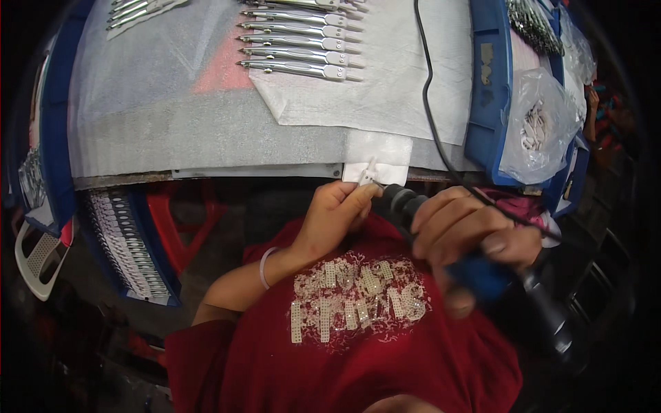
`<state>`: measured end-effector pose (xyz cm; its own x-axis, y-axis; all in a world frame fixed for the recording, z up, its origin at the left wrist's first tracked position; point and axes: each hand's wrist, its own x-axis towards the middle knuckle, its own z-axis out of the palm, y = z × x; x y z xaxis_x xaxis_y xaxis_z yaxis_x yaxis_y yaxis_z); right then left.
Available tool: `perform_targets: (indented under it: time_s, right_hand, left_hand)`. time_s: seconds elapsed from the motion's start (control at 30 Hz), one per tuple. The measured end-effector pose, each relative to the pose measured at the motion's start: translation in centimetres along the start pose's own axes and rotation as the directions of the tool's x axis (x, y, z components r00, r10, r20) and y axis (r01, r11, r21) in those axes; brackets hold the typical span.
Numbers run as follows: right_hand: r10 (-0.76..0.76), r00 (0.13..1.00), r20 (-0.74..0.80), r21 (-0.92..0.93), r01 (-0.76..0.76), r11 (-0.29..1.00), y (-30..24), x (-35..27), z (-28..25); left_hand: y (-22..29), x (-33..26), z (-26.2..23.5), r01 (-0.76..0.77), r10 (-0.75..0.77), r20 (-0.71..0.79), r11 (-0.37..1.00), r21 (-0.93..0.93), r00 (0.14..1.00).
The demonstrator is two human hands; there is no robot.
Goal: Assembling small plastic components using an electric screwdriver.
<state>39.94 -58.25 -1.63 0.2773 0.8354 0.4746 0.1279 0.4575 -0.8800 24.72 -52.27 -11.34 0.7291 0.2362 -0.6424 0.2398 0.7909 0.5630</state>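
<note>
My left hand [336,215] is at the table's near edge, its thumb and fingers pinched round a drawing compass. Only the compass's white head [368,175] shows above the fingers; they hide the rest. My right hand [468,230] wraps round a black and blue electric screwdriver [407,203]. The tool lies nearly level and points left, its tip at the side of the white head; whether it touches a screw I cannot make out. Beneath the head, a folded white pad [394,149] hangs over the edge.
Several silver compasses [296,43] lie in a row on white cloth, with more at the far left [141,12]. A black cable [428,96] crosses the table. Blue bins [487,131] stand right, one holding a plastic bag of small white parts [533,127]. A red stool [175,234] is below left.
</note>
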Motion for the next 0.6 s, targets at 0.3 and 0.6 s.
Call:
perform_targets:
  time_s: [0.3,0.6]
  right_hand:
    - [0.007,0.944,-0.329,-0.021,-0.014,1.000,-1.4,-2.2,-2.6]
    - [0.101,0.839,-0.535,0.041,-0.094,0.995,-0.5,-2.6,-0.6]
  left_hand:
    - [2.2,-0.2,-0.7,0.242,-0.146,0.303,0.920,-0.308,0.942]
    - [6.5,-3.4,-0.2,0.064,-0.133,0.304,0.972,0.227,0.943]
